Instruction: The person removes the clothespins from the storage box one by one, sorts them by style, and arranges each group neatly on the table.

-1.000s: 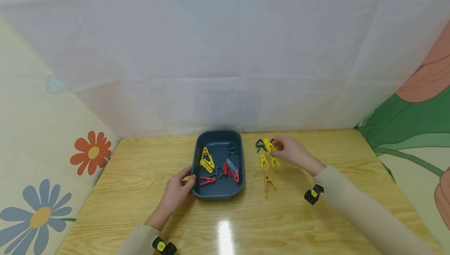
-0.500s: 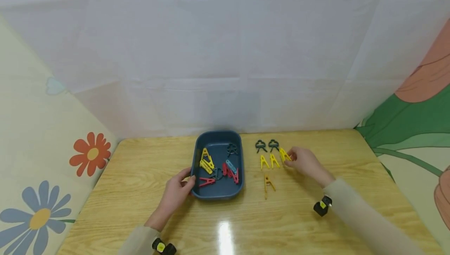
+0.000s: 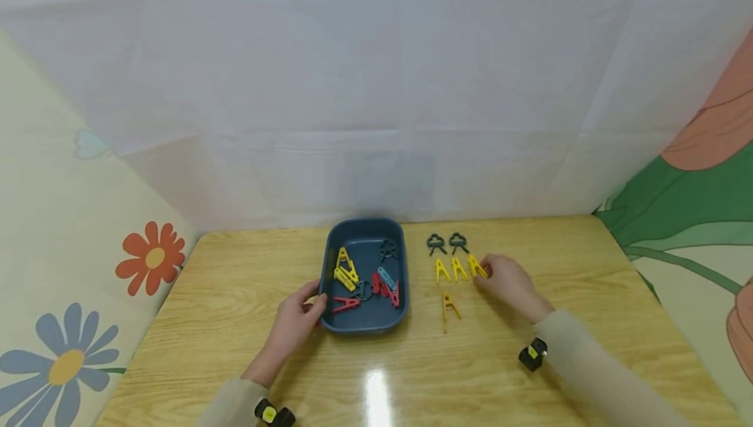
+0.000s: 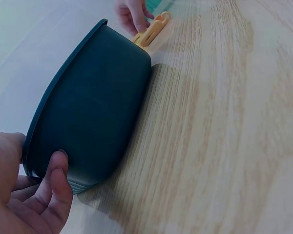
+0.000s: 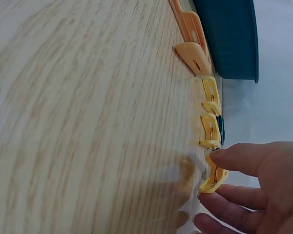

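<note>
My right hand (image 3: 507, 284) pinches a yellow clothespin (image 3: 476, 266) between thumb and fingers, at the right end of a row on the table. In the right wrist view the pinched clothespin is low, at the tabletop. Beside it stand two more yellow clothespins (image 3: 450, 270); behind these lie two dark green clips (image 3: 436, 244). An orange clothespin (image 3: 450, 310) lies nearer. My left hand (image 3: 296, 318) grips the left wall of a dark blue bin (image 3: 363, 331), thumb at the rim and fingers outside. Yellow, red, blue and dark clips lie inside.
The wooden table (image 3: 235, 276) runs back to a white cloth wall (image 3: 282, 87). Flower-patterned sheets (image 3: 65, 218) flank both sides. The bin stands close to the back edge, left of the rows of clips.
My right hand has carried the yellow clothespin rightward and lowered it to the row's right end, uncovering the dark clips behind. The left hand and bin stay in place.
</note>
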The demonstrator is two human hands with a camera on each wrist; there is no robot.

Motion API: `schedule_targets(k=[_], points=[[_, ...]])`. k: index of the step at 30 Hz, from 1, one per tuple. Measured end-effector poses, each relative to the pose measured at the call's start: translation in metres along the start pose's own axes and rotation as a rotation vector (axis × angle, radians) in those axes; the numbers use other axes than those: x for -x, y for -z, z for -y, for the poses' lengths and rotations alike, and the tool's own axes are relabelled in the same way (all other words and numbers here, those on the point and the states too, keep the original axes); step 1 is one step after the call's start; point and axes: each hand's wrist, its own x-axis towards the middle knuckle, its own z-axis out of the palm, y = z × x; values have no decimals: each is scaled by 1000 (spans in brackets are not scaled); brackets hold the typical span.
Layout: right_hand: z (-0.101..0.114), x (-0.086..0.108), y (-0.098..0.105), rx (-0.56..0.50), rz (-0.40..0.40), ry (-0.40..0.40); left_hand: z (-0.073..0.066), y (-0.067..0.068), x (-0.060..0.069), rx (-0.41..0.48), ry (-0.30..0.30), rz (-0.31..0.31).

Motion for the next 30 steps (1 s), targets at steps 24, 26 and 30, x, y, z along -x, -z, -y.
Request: schedule_targets(k=[24, 26, 30], points=[[4, -4, -4, 61, -9, -12, 0, 1, 1, 7, -3, -4], [4, -4, -3, 59, -8, -11, -1, 1, 2, 11, 0, -6], [3, -3, -2, 63, -10, -17, -1, 1, 2, 15, 0, -4]])
